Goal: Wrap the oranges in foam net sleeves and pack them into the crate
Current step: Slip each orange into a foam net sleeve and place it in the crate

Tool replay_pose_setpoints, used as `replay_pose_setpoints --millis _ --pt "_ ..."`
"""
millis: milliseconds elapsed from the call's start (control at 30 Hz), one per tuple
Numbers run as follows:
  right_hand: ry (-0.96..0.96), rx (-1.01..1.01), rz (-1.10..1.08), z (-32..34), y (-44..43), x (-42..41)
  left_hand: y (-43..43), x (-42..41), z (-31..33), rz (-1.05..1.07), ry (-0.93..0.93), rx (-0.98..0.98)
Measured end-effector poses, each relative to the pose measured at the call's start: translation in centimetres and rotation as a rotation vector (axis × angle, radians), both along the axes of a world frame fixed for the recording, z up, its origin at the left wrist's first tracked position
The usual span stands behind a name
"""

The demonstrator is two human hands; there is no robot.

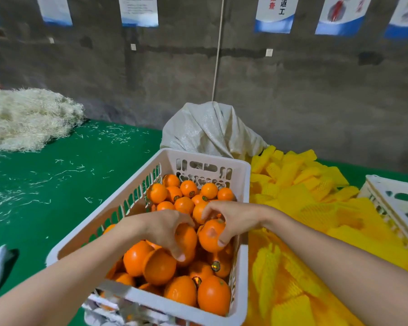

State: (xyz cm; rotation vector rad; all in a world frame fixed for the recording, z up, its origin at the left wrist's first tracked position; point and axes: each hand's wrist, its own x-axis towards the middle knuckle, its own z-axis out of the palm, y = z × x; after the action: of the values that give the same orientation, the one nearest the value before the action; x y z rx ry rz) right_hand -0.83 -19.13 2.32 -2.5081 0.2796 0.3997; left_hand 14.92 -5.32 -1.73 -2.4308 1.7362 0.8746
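- Picking step: the left hand (161, 228) curls round an orange (187, 235), the right hand (234, 217) grips a second orange (210, 237), both inside the white crate (97, 223) at the near edge of the green table (57, 184).
- The next move likely calls for one of the yellow foam net sleeves (302, 196) piled just beside the crate's right wall.

One wide-angle camera is riding on the person's head, looking forward and down. It is sitting close above the white slotted plastic crate (205, 158) and is facing the grey concrete wall (316, 95) beyond the green-covered table (57, 189).
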Motion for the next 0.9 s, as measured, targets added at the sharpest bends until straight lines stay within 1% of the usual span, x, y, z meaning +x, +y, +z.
replay_pose_setpoints --millis 67,133,233,267,300,367,433,533,567,633,700,767,800,833,867,900 --pt "-0.049 -0.009 -0.018 0.9 0.3 -1.0 1.0 -1.0 1.7 -0.055 0.053 -0.044" --pt "-0.113 0.009 -0.048 1.2 0.6 -2.4 1.1 -3.6 3.0 -0.016 0.175 -0.192" --pt "-0.210 0.068 -0.064 1.6 1.1 -4.5 1.2 -6.8 3.5 0.240 0.667 -0.466" --pt "-0.236 0.089 -0.063 1.8 1.3 -5.2 1.3 -7.7 3.4 0.317 0.814 -0.488" --pt "-0.259 0.105 -0.067 2.1 1.6 -5.9 1.3 -8.9 3.4 0.351 0.949 -0.491" --pt "-0.315 0.118 -0.094 2.6 2.0 -7.5 0.9 -11.0 3.0 0.397 1.140 -0.501" --pt "-0.407 0.130 -0.162 3.2 2.2 -9.3 0.2 -12.5 2.9 0.444 1.217 -0.562" --pt "-0.568 0.184 -0.333 4.4 1.4 -12.5 -0.9 -14.4 3.0 0.539 1.297 -0.670" --pt "-0.636 0.179 -0.397 4.8 0.8 -13.7 -1.4 -15.0 3.0 0.567 1.331 -0.707" --pt "-0.722 0.084 -0.494 5.0 -0.6 -16.5 -2.4 -16.4 3.0 0.614 1.385 -0.777" --pt "-0.684 0.005 -0.530 4.2 -1.3 -19.3 -3.5 -18.0 3.2 0.658 1.449 -0.837" --pt "-0.536 -0.070 -0.484 2.1 -1.0 -21.3 -4.4 -19.7 3.5 0.696 1.542 -0.880" --pt "-0.432 -0.185 -0.434 0.7 -0.7 -21.7 -4.7 -20.4 3.5 0.699 1.581 -0.887" --pt "-0.337 -0.358 -0.376 -0.7 -0.5 -22.0 -4.9 -21.2 3.6 0.689 1.598 -0.879" --pt "-0.270 -0.529 -0.331 -2.0 -0.4 -22.1 -5.1 -21.8 3.7 0.664 1.587 -0.856" --pt "-0.230 -0.641 -0.317 -2.9 -0.5 -22.1 -5.2 -22.5 3.8 0.632 1.564 -0.830"
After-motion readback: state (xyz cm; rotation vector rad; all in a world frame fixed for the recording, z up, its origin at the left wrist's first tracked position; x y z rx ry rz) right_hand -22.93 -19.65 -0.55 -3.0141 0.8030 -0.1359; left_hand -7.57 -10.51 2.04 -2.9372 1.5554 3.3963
